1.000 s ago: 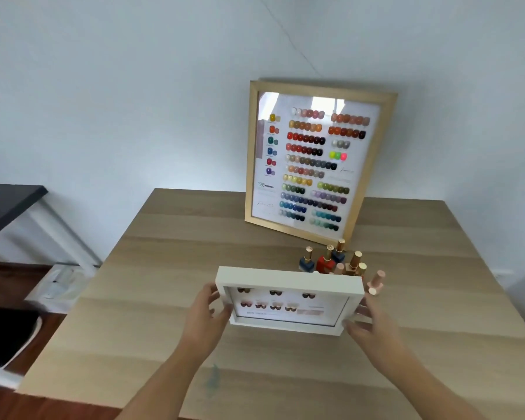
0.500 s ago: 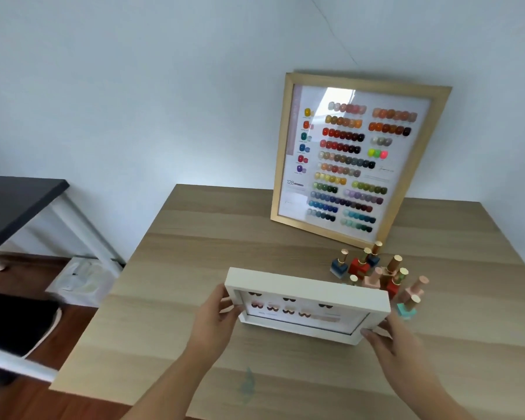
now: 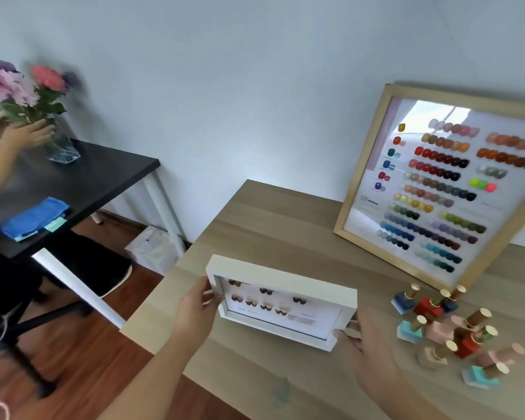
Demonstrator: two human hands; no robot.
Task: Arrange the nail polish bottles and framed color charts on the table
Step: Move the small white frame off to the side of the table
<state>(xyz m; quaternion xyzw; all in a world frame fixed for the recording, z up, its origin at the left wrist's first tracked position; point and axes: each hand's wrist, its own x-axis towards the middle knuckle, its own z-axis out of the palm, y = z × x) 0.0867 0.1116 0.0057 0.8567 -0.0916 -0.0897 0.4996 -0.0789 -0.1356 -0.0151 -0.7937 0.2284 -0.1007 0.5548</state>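
Observation:
A small white-framed colour chart stands tilted on the wooden table, near its left edge. My left hand grips its left side and my right hand grips its lower right corner. A large wood-framed colour chart leans against the wall at the back right. Several nail polish bottles with gold caps stand clustered to the right of the white frame, in blue, red, teal and pink.
A black side table stands to the left with a glass vase of flowers and a blue cloth. Another person's hand touches the vase. A black chair and a white bag sit on the floor between the tables.
The white frame has moved left across the table, away from the bottles, with both hands still on it. The view has swung left, bringing the black table and flowers into sight.

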